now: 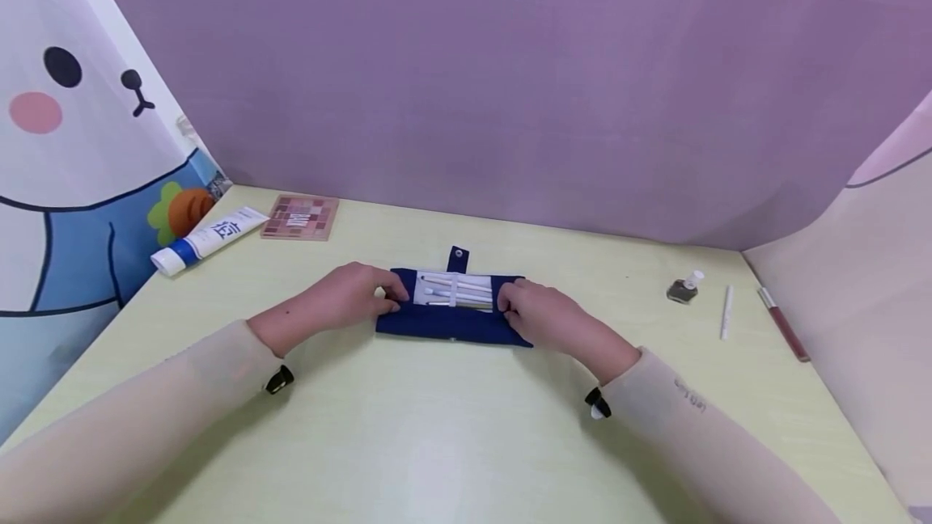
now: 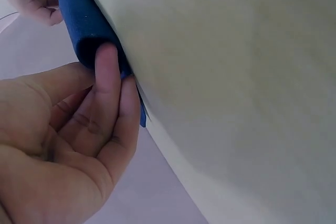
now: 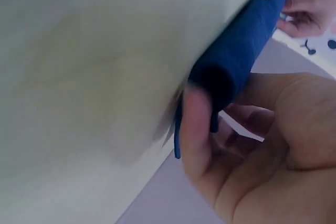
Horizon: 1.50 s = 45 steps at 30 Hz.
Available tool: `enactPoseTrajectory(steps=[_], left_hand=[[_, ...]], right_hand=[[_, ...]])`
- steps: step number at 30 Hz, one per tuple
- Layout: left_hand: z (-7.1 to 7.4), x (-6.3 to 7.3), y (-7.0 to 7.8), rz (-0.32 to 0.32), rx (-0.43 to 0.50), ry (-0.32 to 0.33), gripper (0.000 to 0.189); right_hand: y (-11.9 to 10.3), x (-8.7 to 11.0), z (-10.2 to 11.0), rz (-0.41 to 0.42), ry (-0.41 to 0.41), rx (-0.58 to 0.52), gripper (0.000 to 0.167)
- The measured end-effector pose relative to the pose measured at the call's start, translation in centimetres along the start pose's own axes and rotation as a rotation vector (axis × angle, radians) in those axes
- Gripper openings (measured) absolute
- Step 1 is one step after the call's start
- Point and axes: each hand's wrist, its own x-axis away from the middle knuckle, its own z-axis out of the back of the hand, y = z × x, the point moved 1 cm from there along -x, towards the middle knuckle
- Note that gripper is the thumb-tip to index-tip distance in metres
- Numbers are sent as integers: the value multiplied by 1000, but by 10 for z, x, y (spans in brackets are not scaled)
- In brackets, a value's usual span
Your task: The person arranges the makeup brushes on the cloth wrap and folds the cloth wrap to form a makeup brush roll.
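A navy fabric brush roll [image 1: 453, 323] lies on the table, its near part rolled over into a tube. Several slim white-handled brushes [image 1: 473, 291] show in its pale middle, under a white band. A snap strap [image 1: 458, 259] sticks out from its far edge. At the left end, my left hand [image 1: 358, 291] pinches the rolled fabric; the left wrist view shows a finger at the mouth of the blue tube [image 2: 89, 19]. My right hand [image 1: 548, 315] grips the right end, thumb and fingers around the tube [image 3: 239, 45] in the right wrist view.
A white and blue squeeze tube [image 1: 211, 241] and a pink palette [image 1: 300, 217] lie at the back left. On the right are a small dark bottle with a white cap [image 1: 684, 289], a white stick [image 1: 726, 312] and a reddish-brown tube [image 1: 785, 325]. Purple cloth [image 1: 510, 103] hangs behind the table.
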Motion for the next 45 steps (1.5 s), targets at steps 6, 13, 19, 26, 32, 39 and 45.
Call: enactPoseTrajectory(steps=[6, 13, 19, 26, 32, 39, 45], left_hand=[[-2, 0, 4, -35, -71, -9, 19], [-8, 10, 16, -160, -279, 84, 22], [-11, 27, 29, -238, -437, 181, 23], [-18, 40, 44, -322, -529, 121, 36], [-22, 44, 46, -326, -561, -15, 48], [-18, 42, 41, -361, -579, -46, 50], [-17, 35, 32, -410, -531, -61, 45]], right_hand=[[-10, 7, -5, 70, 178, 160, 11], [-14, 6, -6, 150, 172, 152, 11], [-15, 7, -3, 141, 124, 168, 16], [-11, 11, -1, 141, 109, 72, 20], [-1, 21, 0, 185, 103, -52, 22], [7, 33, 0, 346, 114, -25, 35], [9, 34, -3, 453, 135, 53, 36]])
